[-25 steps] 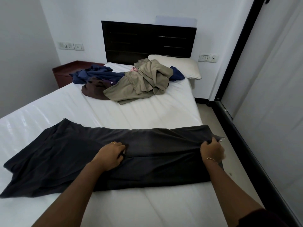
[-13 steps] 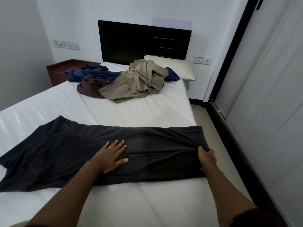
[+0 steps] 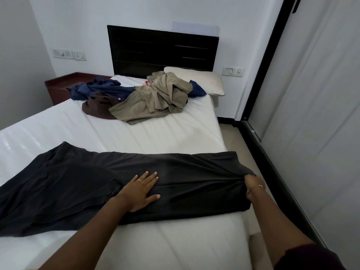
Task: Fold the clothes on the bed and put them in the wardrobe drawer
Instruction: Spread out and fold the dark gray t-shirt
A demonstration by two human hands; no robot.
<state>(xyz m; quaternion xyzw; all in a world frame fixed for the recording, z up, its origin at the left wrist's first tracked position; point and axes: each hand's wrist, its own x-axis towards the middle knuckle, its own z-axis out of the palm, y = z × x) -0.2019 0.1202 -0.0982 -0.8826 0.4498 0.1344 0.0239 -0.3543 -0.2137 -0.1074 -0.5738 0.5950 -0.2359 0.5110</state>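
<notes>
Dark trousers [image 3: 97, 184], soft and limp, lie across the bed's [image 3: 155, 137] near edge, the left hand [image 3: 139, 192] pressing flat on them with straight fingers, the right hand [image 3: 253, 187] pinching their bunched right-edge end, probably the best hold for folding.

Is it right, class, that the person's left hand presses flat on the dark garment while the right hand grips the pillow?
Not quite. In the head view the right hand grips the end of the dark garment, not the pillow, which lies untouched by the headboard. The left hand does press flat on the garment.
</notes>
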